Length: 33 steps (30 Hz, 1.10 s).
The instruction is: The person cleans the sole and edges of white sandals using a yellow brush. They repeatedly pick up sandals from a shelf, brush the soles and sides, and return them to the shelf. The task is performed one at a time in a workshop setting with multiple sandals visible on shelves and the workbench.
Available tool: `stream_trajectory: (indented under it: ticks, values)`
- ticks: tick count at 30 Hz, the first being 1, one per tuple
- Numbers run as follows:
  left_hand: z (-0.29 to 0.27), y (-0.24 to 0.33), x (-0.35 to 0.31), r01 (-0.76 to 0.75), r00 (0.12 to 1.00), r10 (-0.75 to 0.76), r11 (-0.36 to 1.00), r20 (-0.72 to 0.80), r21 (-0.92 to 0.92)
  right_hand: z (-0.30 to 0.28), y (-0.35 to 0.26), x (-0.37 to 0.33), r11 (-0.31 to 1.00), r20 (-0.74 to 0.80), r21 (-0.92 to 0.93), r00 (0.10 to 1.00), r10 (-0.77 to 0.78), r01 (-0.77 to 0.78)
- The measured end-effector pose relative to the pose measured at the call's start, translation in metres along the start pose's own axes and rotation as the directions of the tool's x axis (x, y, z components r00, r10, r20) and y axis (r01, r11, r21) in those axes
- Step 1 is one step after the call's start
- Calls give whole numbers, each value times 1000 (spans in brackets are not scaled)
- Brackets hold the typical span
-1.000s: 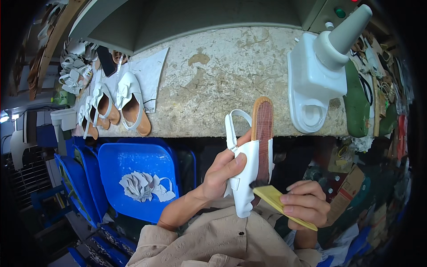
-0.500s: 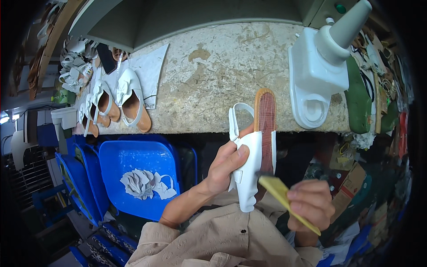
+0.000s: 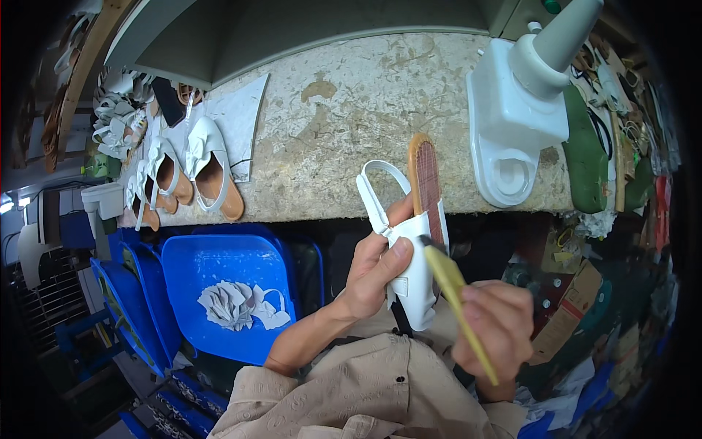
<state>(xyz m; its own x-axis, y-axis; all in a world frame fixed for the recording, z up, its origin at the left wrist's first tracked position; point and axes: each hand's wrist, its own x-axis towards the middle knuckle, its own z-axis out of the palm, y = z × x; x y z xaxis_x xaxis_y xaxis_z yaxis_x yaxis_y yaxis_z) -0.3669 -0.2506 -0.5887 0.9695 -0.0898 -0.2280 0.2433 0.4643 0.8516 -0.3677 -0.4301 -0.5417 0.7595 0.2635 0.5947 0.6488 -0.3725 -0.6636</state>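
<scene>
Head view: a white sandal (image 3: 418,278), sole showing, is gripped by the left hand (image 3: 373,276) near the tabletop (image 3: 329,161). Just right of the sandal, the right hand (image 3: 499,325) holds a yellow brush (image 3: 444,271), bristles over it, contact unclear. Well left of the sandal lie other sandals (image 3: 162,152); right of it stands a white container (image 3: 519,121).

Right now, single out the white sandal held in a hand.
The sandal in the left hand, its reddish sole showing; the other sandals rest on the bench.
</scene>
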Motion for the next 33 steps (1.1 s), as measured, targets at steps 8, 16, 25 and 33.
stream_trajectory:
  ticks: [8,16,25,33]
  values:
    - [-3,4,2,37,999,-36,995,17,-94,4,-1,-22,997,48,74,999,-25,22]
    - [-4,-1,11,148,988,-153,980,-29,-137,-3,14,-20,909,39,416,999,-35,16]
    - [-51,-17,-5,363,932,-330,848,150,-386,-88,110,30,872,82,9,870,487,-489]
    - [-44,-12,-15,269,956,-291,857,16,-440,-80,131,65,945,386,-65,865,320,-321]
